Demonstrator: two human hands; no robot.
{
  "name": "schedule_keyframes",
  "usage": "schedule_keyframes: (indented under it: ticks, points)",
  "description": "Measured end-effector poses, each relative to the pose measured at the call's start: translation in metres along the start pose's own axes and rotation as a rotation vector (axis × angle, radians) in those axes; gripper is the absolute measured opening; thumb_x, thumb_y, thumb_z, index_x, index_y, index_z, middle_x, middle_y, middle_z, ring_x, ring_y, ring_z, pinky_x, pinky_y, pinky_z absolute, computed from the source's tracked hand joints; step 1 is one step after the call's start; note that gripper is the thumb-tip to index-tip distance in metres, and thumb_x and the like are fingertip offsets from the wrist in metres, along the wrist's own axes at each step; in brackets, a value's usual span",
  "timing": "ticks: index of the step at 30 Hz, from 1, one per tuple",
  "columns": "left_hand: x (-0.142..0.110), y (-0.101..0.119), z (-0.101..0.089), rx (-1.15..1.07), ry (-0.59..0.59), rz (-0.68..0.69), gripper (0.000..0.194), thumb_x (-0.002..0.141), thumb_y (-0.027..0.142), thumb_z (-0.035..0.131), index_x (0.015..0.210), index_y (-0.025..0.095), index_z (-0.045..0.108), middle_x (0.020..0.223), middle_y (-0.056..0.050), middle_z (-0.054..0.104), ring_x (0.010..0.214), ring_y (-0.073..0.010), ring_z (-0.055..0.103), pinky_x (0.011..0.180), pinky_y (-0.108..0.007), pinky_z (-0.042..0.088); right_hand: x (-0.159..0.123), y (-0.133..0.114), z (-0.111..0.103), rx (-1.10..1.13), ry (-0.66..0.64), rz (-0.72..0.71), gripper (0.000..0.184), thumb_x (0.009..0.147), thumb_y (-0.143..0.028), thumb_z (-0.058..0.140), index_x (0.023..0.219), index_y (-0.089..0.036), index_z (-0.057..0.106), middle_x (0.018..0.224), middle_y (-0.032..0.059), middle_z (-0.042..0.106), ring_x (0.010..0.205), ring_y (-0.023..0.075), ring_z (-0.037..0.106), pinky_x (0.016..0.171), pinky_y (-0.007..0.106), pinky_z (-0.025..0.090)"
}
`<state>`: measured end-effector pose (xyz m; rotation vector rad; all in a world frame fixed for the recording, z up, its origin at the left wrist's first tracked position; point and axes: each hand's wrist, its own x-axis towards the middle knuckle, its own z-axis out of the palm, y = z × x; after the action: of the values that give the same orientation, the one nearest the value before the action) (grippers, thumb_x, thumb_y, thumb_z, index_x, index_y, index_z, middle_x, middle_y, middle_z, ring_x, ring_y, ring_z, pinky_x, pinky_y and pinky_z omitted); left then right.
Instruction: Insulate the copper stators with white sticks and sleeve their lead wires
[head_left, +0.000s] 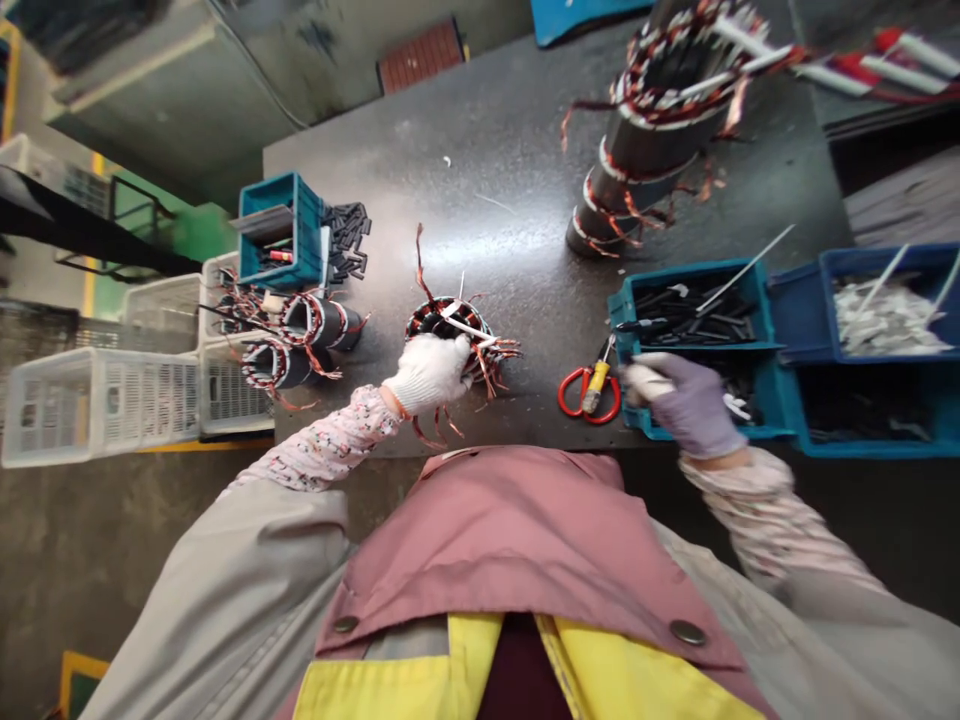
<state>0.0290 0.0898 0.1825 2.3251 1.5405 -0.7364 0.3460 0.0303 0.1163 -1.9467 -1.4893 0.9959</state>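
My left hand (429, 374), in a white knitted glove, is closed over the near side of a motor stator (424, 318) with copper windings. Loose copper lead ends (504, 350) and white sleeving stick out around it; the hand hides part of the ring. My right hand (686, 400), in a white and purple glove, is smeared by motion over the left end of a lower teal bin (784, 405); its fingers are unclear. Just left of it lie red-handled scissors (565, 393) and a tool with a yellow handle (597, 378).
Stacked stators (649, 150) stand at the back right. Teal and blue bins with black strips (686, 312) and white pieces (885, 318) line the right. At left are more stators (330, 322), a teal crate (306, 235), black pieces (347, 240) and white baskets (142, 400).
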Motion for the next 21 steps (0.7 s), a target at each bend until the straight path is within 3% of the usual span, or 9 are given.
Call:
schedule_keyframes:
  ticks: [2,5,9,14,17,21]
  points:
    - [-0.001,0.002,-0.001,0.004,-0.006,-0.009,0.045,0.088,0.044,0.054,0.12,0.013,0.063,0.101,-0.019,0.073,0.092,-0.036,0.073,0.076,-0.042,0.054,-0.001,-0.03,0.028,0.192,-0.155,-0.071,0.034,0.084,-0.047,0.059,0.094,-0.018,0.074,0.069,0.0058,0.072,0.059,0.0185,0.066,0.059,0.029,0.054]
    - [-0.002,0.003,-0.003,0.008,0.006,-0.01,0.045,0.088,0.043,0.054,0.12,0.012,0.062,0.102,-0.019,0.073,0.092,-0.0362,0.072,0.077,-0.042,0.054,0.007,-0.06,0.052,0.19,-0.261,-0.113,0.03,0.083,-0.044,0.062,0.093,-0.019,0.075,0.059,0.0025,0.068,0.056,0.0182,0.066,0.059,0.028,0.052]
    - [-0.002,0.003,-0.003,-0.004,0.022,0.01,0.042,0.088,0.041,0.054,0.119,0.013,0.063,0.1,-0.019,0.073,0.091,-0.0362,0.073,0.075,-0.042,0.055,0.021,-0.08,0.055,-0.033,-0.265,-0.191,0.018,0.083,-0.031,0.063,0.089,-0.021,0.077,0.065,0.0029,0.071,0.059,0.0195,0.069,0.063,0.029,0.052]
    - [-0.001,0.002,0.0,-0.021,0.033,0.034,0.041,0.089,0.039,0.053,0.12,0.014,0.062,0.101,-0.019,0.073,0.092,-0.0356,0.073,0.074,-0.041,0.054,0.028,-0.102,0.053,-0.217,-0.279,-0.284,0.019,0.082,-0.024,0.064,0.092,-0.023,0.08,0.077,0.0052,0.076,0.074,0.0236,0.073,0.071,0.031,0.054]
    - [0.0,0.002,0.0,-0.027,0.039,0.046,0.042,0.089,0.04,0.053,0.121,0.013,0.062,0.099,-0.019,0.073,0.09,-0.0367,0.073,0.073,-0.042,0.054,0.027,-0.106,0.053,-0.062,-0.277,-0.245,0.024,0.084,-0.024,0.062,0.1,-0.022,0.08,0.08,0.0042,0.077,0.07,0.0211,0.073,0.067,0.03,0.056]
    - [0.0,0.002,-0.002,-0.047,-0.003,0.034,0.043,0.09,0.039,0.052,0.124,0.014,0.06,0.1,-0.02,0.072,0.091,-0.0366,0.072,0.074,-0.042,0.054,0.022,-0.104,0.063,0.238,-0.295,-0.141,0.027,0.083,-0.039,0.068,0.101,-0.022,0.079,0.079,0.0039,0.076,0.06,0.0186,0.071,0.061,0.03,0.057]
